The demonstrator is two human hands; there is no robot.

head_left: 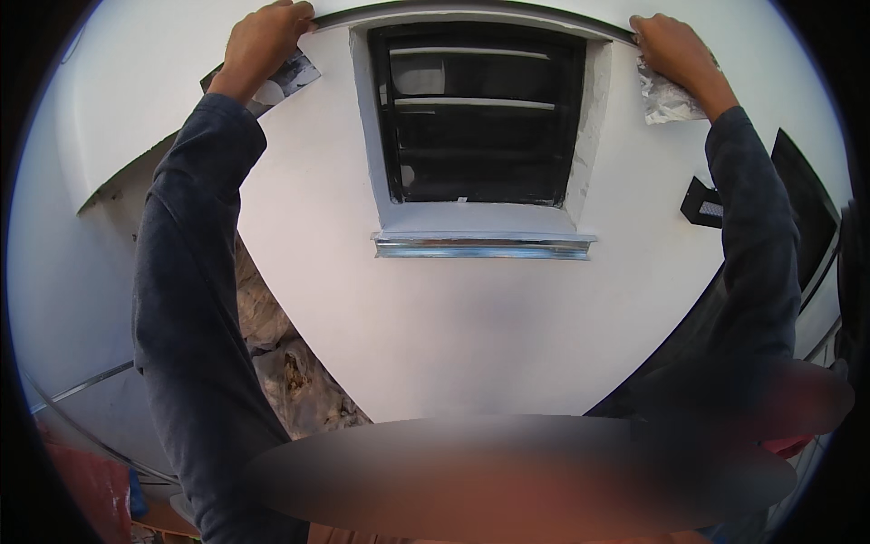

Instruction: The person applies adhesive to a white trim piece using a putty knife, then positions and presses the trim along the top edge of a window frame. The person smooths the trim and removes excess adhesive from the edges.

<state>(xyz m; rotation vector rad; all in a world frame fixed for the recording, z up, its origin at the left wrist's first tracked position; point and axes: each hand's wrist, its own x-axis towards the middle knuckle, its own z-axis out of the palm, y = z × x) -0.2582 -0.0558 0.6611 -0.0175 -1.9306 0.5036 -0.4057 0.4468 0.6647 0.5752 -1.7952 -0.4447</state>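
Both my arms are raised, in dark grey sleeves, toward the top of a white wall. A long dark strip (362, 12) spans between my hands, just above a dark slatted window (480, 118); it looks bowed near the rim. At its left end my left hand (261, 47) is closed, fingers curled over the end. My right hand (678, 59) is closed at the strip's right end. Small patterned grey pieces (669, 98) show behind the right wrist and behind the left wrist; what they are I cannot tell.
Below the window runs a shiny silver sill strip (485, 247). A black box-like fixture (702, 204) is on the wall beside my right forearm. Rough brown stone-like material (294, 381) shows past the wall's lower left edge. Red material (86, 485) lies at lower left. A blurred patch covers the lower middle.
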